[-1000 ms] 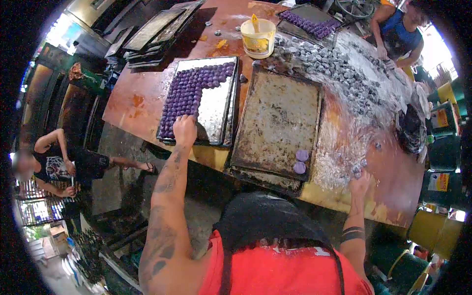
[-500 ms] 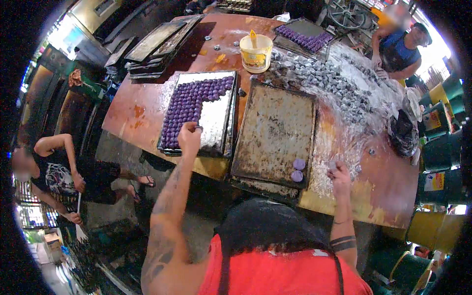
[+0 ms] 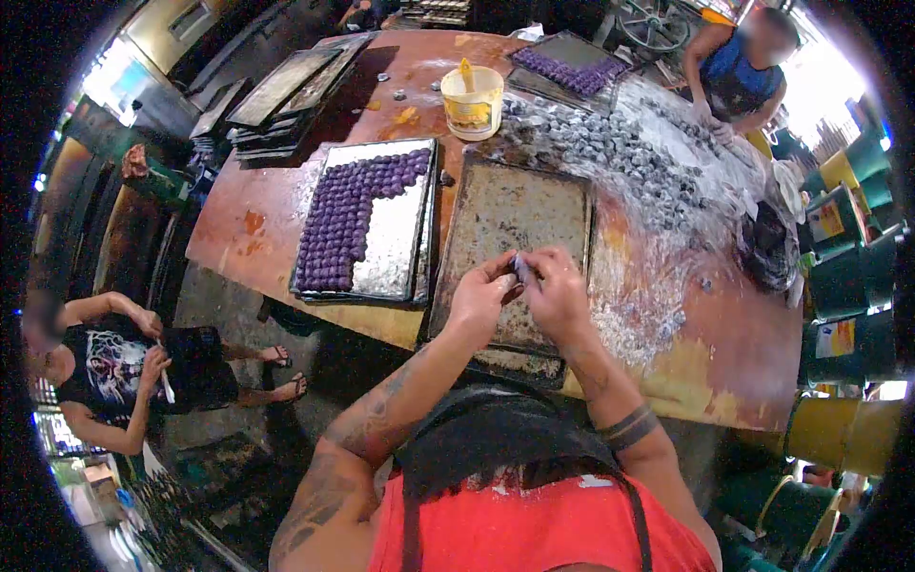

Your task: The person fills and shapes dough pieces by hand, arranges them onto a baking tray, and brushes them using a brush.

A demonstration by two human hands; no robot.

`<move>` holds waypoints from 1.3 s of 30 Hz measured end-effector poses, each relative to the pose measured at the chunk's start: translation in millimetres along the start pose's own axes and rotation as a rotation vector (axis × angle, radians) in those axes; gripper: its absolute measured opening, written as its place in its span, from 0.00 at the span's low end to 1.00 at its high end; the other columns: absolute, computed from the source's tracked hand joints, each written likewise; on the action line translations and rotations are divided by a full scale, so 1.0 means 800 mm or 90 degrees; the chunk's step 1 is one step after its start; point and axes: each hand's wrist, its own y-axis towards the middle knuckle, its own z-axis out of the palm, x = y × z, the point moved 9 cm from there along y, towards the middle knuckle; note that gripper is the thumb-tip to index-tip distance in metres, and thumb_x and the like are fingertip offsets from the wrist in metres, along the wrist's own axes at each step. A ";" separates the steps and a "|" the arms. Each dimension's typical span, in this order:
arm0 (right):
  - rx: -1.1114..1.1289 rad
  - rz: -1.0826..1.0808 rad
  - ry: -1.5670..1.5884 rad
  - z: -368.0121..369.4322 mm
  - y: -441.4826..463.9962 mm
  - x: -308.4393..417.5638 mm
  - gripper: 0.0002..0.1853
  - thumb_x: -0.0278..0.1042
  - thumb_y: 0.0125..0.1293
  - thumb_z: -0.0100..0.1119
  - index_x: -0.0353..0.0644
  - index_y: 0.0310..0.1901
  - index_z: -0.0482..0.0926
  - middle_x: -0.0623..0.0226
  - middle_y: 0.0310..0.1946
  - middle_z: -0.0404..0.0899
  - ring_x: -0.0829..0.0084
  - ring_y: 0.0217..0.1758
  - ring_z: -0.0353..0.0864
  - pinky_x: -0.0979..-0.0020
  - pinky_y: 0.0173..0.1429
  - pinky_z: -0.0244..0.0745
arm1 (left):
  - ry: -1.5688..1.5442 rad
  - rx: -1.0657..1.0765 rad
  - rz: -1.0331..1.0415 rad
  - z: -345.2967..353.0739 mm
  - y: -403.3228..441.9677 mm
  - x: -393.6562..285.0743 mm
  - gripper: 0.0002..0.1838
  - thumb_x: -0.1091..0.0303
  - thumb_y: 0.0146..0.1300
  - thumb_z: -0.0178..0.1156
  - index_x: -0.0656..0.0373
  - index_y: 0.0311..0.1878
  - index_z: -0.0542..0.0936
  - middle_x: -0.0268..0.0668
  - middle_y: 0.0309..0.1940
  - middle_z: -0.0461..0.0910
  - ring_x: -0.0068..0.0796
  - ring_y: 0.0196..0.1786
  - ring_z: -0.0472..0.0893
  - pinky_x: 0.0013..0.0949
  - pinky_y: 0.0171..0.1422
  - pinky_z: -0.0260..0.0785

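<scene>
My left hand (image 3: 484, 297) and my right hand (image 3: 558, 291) meet over the lower part of a worn baking tray (image 3: 515, 205). Between their fingertips they both hold a small purple dough piece (image 3: 520, 269), partly hidden by the fingers. To the left, a shiny tray (image 3: 396, 234) carries rows of dark purple balls (image 3: 334, 224), with its right-hand lower part bare. My forearms and hands cover the lower part of the worn tray, so the purple discs there are hidden.
Floured dark balls (image 3: 639, 157) spread over the table (image 3: 724, 334). A white bucket (image 3: 472, 105) stands beyond the trays, near stacked trays (image 3: 300, 91) and another tray of purple balls (image 3: 572, 71). A co-worker (image 3: 739, 81) works at the far right; another person (image 3: 119, 362) is at left.
My left hand has left the tray of purple balls and moved right. My right hand has moved left from the floured area, and both now meet at the purple piece.
</scene>
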 end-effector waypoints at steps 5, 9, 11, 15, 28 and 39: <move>0.106 0.087 0.141 -0.016 -0.001 -0.003 0.16 0.26 0.60 0.65 0.37 0.51 0.80 0.60 0.43 0.78 0.63 0.47 0.81 0.67 0.53 0.75 | 0.077 0.036 0.076 0.015 0.002 -0.016 0.20 0.77 0.67 0.58 0.65 0.62 0.73 0.39 0.50 0.80 0.27 0.50 0.79 0.30 0.56 0.74; 0.163 0.269 0.441 0.003 -0.017 -0.059 0.16 0.31 0.63 0.65 0.37 0.51 0.79 0.63 0.45 0.81 0.69 0.49 0.81 0.68 0.54 0.76 | 0.103 0.053 0.087 0.036 -0.009 -0.030 0.18 0.75 0.65 0.63 0.65 0.57 0.76 0.38 0.46 0.82 0.27 0.47 0.80 0.31 0.53 0.75; 0.098 0.330 0.476 -0.001 -0.017 -0.068 0.15 0.33 0.63 0.65 0.38 0.50 0.80 0.62 0.45 0.83 0.68 0.49 0.82 0.68 0.55 0.76 | -0.019 0.061 0.032 0.052 -0.014 -0.029 0.15 0.75 0.63 0.65 0.66 0.53 0.79 0.38 0.46 0.82 0.27 0.42 0.81 0.32 0.50 0.76; -0.048 0.361 0.602 -0.007 -0.015 -0.041 0.13 0.32 0.64 0.65 0.40 0.49 0.80 0.64 0.44 0.83 0.70 0.48 0.82 0.69 0.55 0.76 | 0.325 -0.003 0.262 0.055 -0.009 -0.073 0.14 0.78 0.64 0.62 0.66 0.53 0.78 0.37 0.43 0.81 0.27 0.45 0.81 0.28 0.51 0.75; 0.036 -0.080 0.123 -0.065 0.017 0.024 0.23 0.33 0.47 0.75 0.44 0.47 0.80 0.61 0.56 0.80 0.54 0.61 0.76 0.57 0.65 0.70 | 0.082 0.125 0.020 0.063 0.003 -0.029 0.19 0.74 0.55 0.70 0.62 0.51 0.79 0.37 0.45 0.81 0.30 0.46 0.82 0.30 0.50 0.76; 0.048 0.321 0.396 0.019 -0.060 -0.098 0.23 0.23 0.53 0.69 0.40 0.53 0.76 0.67 0.46 0.77 0.73 0.48 0.78 0.71 0.50 0.76 | 0.152 0.043 0.011 0.018 0.030 0.037 0.17 0.70 0.62 0.66 0.65 0.53 0.78 0.39 0.45 0.82 0.31 0.44 0.82 0.36 0.54 0.74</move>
